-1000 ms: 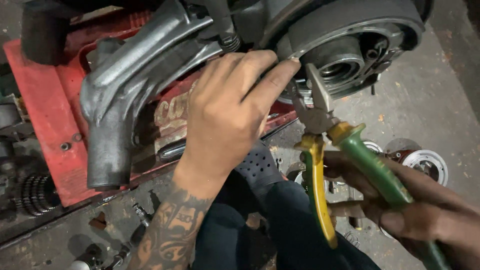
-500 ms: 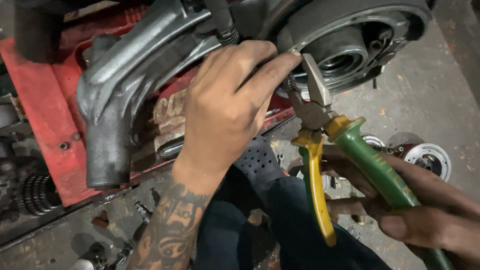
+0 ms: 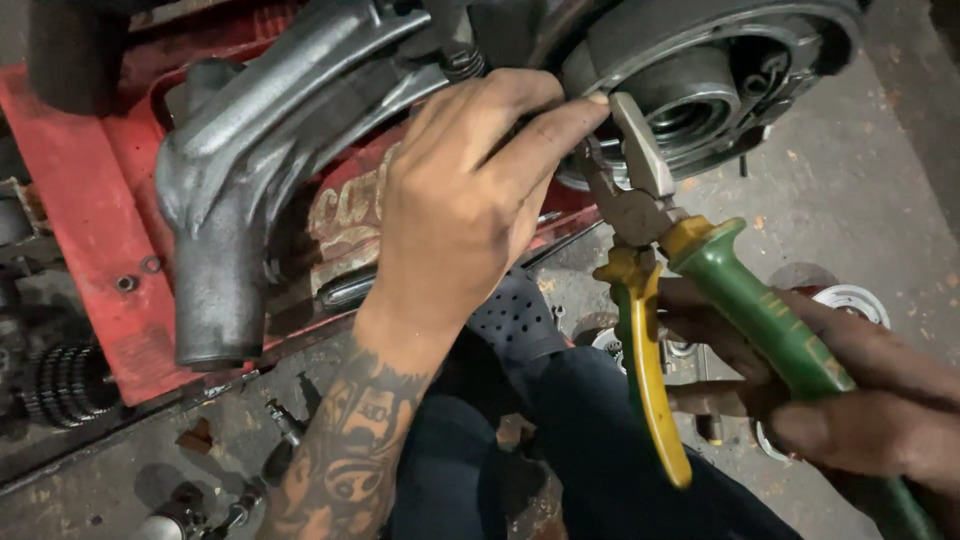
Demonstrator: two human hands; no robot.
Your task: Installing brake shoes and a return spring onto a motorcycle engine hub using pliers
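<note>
1. Pliers (image 3: 640,200) – grey metal head, one yellow handle and one green handle – are sitting at centre right, jaws pointing up and standing parted against the lower edge of the round grey engine housing (image 3: 720,90).
2. Right hand (image 3: 850,400) is gripping the pliers from the lower right, fingers wrapping the green handle; the yellow handle is hanging free below, splayed out from the green one.
3. Left hand (image 3: 470,200) is reaching up from the centre, tattooed forearm below it, fingers curled; index fingertip is pressing at the housing edge right beside the plier jaws. Cannot tell whether it is pinching any small part there – the spot is hidden by the fingers.
4. Left of the housing, a curved grey cast arm (image 3: 250,180) is running down and ending in a blunt round end.
5. Behind both, a red metal frame (image 3: 90,230) is lying across the upper left.
6. Person's dark trouser legs (image 3: 560,460) are filling the bottom centre.
7. Concrete floor (image 3: 860,200) is carrying loose bits: a dark gear stack (image 3: 65,385) at far left, small bolts at bottom left, a round silver part (image 3: 850,300) at right just behind the right hand.
</note>
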